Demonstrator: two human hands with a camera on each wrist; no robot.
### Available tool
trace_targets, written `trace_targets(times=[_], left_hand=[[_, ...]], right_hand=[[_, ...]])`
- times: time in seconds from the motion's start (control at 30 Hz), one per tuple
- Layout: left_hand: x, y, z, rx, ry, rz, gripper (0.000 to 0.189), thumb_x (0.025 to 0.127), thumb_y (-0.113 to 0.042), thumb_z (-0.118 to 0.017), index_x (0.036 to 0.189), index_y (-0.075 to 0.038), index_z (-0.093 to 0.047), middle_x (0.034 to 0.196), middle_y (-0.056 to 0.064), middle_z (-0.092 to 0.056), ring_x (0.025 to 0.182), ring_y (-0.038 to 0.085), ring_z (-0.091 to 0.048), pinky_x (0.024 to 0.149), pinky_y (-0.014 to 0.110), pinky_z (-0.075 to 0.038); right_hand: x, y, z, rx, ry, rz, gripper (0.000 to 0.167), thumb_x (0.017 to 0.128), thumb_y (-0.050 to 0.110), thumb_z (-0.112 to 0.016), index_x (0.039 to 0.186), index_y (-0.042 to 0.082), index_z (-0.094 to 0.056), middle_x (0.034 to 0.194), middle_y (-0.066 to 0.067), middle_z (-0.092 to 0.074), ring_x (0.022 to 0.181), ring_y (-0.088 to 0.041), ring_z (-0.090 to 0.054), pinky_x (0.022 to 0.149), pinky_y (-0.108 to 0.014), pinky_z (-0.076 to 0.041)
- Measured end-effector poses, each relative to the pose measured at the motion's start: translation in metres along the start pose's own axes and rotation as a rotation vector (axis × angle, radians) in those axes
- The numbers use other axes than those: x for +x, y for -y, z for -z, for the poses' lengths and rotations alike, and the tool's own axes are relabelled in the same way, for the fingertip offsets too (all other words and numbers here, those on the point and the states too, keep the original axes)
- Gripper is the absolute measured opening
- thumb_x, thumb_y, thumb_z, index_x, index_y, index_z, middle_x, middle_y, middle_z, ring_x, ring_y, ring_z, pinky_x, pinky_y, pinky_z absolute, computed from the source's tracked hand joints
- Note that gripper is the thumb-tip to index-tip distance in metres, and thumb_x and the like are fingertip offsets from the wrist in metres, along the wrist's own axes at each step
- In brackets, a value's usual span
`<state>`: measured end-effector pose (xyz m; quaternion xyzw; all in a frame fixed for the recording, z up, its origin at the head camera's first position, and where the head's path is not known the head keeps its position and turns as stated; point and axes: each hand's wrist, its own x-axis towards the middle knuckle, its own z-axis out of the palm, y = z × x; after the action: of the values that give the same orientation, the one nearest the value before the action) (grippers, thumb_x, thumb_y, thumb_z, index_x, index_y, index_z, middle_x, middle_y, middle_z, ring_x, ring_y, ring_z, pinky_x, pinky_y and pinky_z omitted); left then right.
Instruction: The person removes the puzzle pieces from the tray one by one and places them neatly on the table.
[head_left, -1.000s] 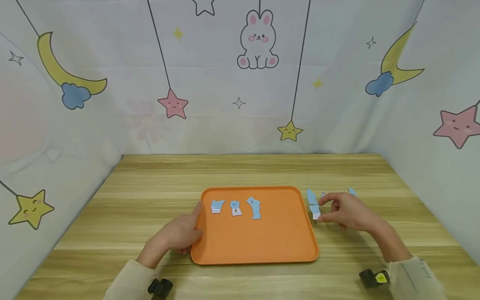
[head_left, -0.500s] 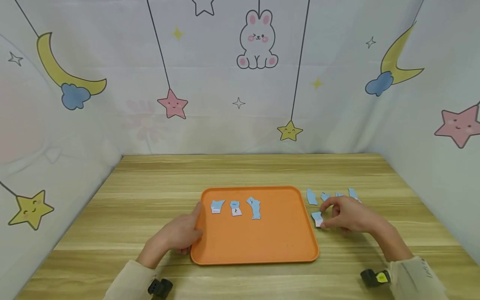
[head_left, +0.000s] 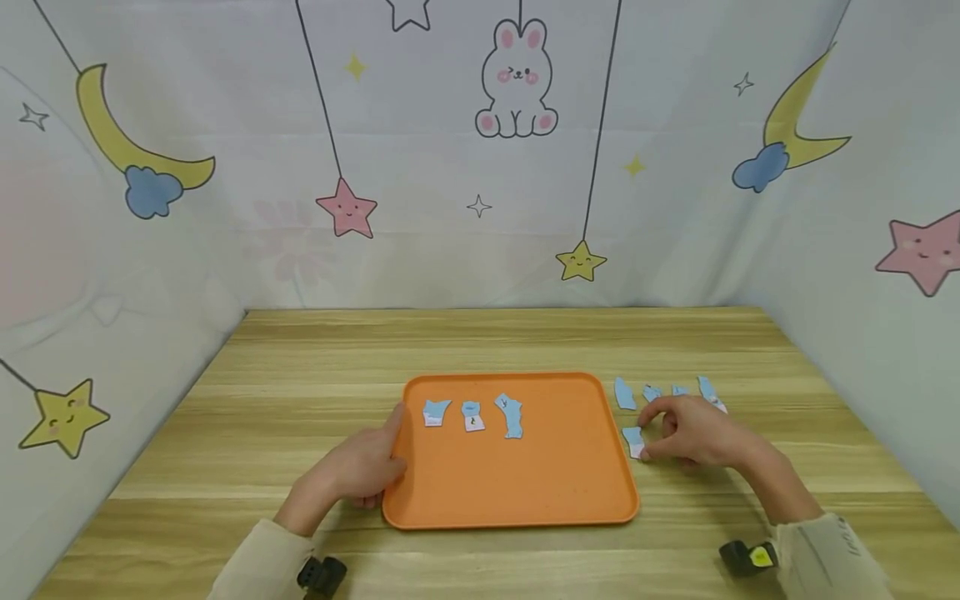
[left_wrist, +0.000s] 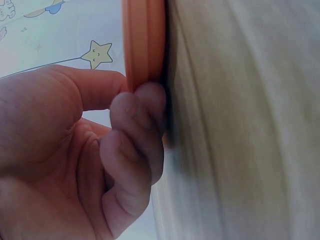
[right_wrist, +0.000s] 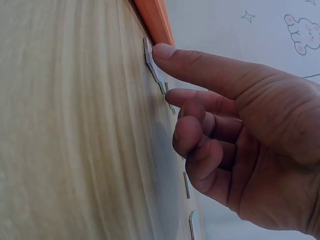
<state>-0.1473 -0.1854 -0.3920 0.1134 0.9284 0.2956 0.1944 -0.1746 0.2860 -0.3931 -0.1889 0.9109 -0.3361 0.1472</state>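
Head view takes in a wooden desk (head_left: 300, 400) with pale cartoon-printed curtains (head_left: 450, 167) hung behind and to both sides. An orange tray (head_left: 525, 483) lies flat at the middle of the desk, nearer the front edge. The left hand (head_left: 360, 471) is on the tray's left edge; the left wrist view shows its thumb against the rim on one side and curled fingers (left_wrist: 137, 130) against it on the other, so the rim is gripped between them. The right hand (head_left: 693, 433) lies on the desk just right of the tray, fingers partly curled, with one straight fingertip pressing on a small blue paper piece (head_left: 634, 440) that lies flat beside the tray's right edge; the right wrist view shows that fingertip on the piece's edge, not pinching it. Three more blue pieces (head_left: 472, 415) sit in a row in the tray's far left part. Behind the right hand a row of loose blue scraps (head_left: 623, 393) lies on the desk.
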Motion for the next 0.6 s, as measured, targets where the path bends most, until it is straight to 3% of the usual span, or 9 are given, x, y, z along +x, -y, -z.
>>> trace_targets(times=[0.27,0.6], left_hand=[[0.001,0.000,0.000,0.002,-0.001,0.001,0.086,0.097,-0.005,-0.053,0.167,0.005,-0.004,0.056,0.008,-0.061,0.040,0.015,-0.054,0.039,0.030,-0.046],[0.001,0.001,-0.001,-0.006,-0.001,0.006,0.086,0.097,-0.005,-0.052,0.168,0.005,-0.005,0.056,0.008,-0.061,0.040,0.016,-0.053,0.039,0.030,-0.046]], right_hand=[[-0.002,0.005,0.004,0.008,-0.021,-0.027,0.056,0.088,0.028,-0.086,0.130,-0.004,-0.066,0.063,0.002,-0.054,0.045,-0.012,-0.050,0.053,-0.028,-0.049],[0.002,0.017,0.004,0.005,-0.083,-0.017,0.052,0.091,0.027,-0.083,0.131,-0.001,-0.066,0.070,-0.001,-0.055,0.049,-0.014,-0.054,0.052,-0.028,-0.047]])
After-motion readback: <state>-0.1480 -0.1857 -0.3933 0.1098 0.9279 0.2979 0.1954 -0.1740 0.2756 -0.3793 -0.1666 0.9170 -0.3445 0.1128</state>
